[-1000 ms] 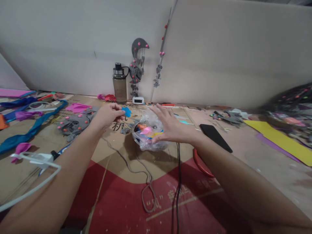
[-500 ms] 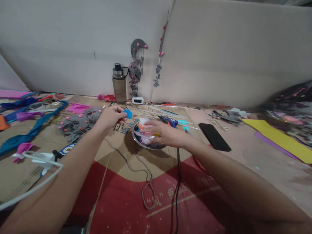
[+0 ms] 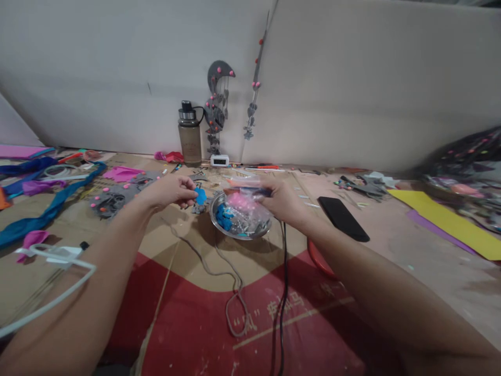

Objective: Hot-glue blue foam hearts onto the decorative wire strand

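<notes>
With the shiny round metal bowl (image 3: pixel 235 236) as clock centre, I log the small, flat, bright-blue piece with a lobed edge (image 3: pixel 201 196) at ten o'clock, just outside the rim in my view, its left end covered by the bare left hand (image 3: pixel 172 192), whose thumb and fingers are pinched together on it. The bare right hand (image 3: pixel 282 201), at two o'clock, is closed on a crinkled clear plastic bag (image 3: pixel 250 204) with blurred pink contents, over the bowl; contact between them I cannot tell. Similar blue pieces (image 3: pixel 224 216) lie heaped inside the bowl towards nine o'clock.
</notes>
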A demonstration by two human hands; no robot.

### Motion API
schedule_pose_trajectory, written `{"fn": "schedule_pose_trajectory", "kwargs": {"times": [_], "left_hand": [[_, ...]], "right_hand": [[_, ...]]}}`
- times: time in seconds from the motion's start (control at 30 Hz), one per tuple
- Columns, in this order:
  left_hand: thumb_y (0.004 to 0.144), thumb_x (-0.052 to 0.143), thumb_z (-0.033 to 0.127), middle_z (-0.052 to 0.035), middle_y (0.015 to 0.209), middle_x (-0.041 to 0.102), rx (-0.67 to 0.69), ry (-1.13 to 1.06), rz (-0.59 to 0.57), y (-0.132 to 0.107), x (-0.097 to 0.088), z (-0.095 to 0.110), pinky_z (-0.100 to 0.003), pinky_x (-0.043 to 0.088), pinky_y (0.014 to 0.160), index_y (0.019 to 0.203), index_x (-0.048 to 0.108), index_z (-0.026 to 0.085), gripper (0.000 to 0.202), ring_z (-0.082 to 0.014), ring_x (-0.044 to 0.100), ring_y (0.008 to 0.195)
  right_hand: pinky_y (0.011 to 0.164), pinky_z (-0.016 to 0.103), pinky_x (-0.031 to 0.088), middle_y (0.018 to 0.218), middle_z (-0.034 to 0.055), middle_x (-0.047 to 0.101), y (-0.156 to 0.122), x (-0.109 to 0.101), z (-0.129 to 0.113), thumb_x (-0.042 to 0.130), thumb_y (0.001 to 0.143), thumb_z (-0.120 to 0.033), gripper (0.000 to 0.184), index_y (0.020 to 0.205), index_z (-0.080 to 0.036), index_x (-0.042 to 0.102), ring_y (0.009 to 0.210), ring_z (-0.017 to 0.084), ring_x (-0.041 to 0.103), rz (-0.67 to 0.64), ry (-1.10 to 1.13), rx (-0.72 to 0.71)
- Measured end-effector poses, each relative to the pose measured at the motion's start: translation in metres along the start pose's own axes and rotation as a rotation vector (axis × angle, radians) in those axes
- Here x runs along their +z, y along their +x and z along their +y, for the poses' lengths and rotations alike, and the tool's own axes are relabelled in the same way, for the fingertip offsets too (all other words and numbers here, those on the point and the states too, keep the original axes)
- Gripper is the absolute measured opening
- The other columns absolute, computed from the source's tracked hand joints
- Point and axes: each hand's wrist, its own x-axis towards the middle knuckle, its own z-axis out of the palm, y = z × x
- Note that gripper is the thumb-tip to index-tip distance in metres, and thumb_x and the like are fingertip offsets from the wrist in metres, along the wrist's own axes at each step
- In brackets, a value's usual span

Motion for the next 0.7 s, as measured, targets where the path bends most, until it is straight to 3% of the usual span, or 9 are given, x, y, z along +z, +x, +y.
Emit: {"fn": "schedule_pose_trajectory", "kwargs": {"times": [0.23, 0.5, 0.7], "left_hand": [[0.05, 0.075, 0.013, -0.0037, 0.053, 0.064, -0.037, 0.121, -0.145, -0.004, -0.001, -0.003, -0.022, 0.047, 0.042, 0.071, 0.069, 0.019, 0.023, -0.0162, 0.06, 0.044], [0.055, 0.069, 0.015, -0.0007, 0.053, 0.063, -0.121, 0.308, -0.485, -0.01, 0.001, -0.007, -0.021, 0.045, 0.043, 0.072, 0.068, 0.022, 0.018, -0.0142, 0.057, 0.043], [0.053, 0.07, 0.016, 0.0, 0.055, 0.063, -0.21, 0.369, -0.652, -0.011, 0.007, -0.011, -0.021, 0.044, 0.043, 0.074, 0.069, 0.022, 0.022, -0.0151, 0.058, 0.045]], "right_hand": [[0.082, 0.034, 0.051, 0.099, -0.0006, 0.073, 0.005, -0.009, -0.011, 0.051, 0.068, -0.008, 0.048, 0.108, -0.026, 0.071, 0.088, 0.019, 0.065, 0.097, 0.159, 0.205], [0.073, 0.031, 0.049, 0.093, -0.0002, 0.072, 0.008, -0.012, 0.016, 0.058, 0.067, -0.016, 0.039, 0.103, -0.022, 0.072, 0.078, 0.016, 0.063, 0.321, 0.251, 0.305], [0.068, 0.03, 0.049, 0.093, 0.002, 0.07, 0.017, -0.007, 0.029, 0.061, 0.067, -0.025, 0.038, 0.104, -0.02, 0.068, 0.073, 0.015, 0.062, 0.436, 0.375, 0.377]]}}
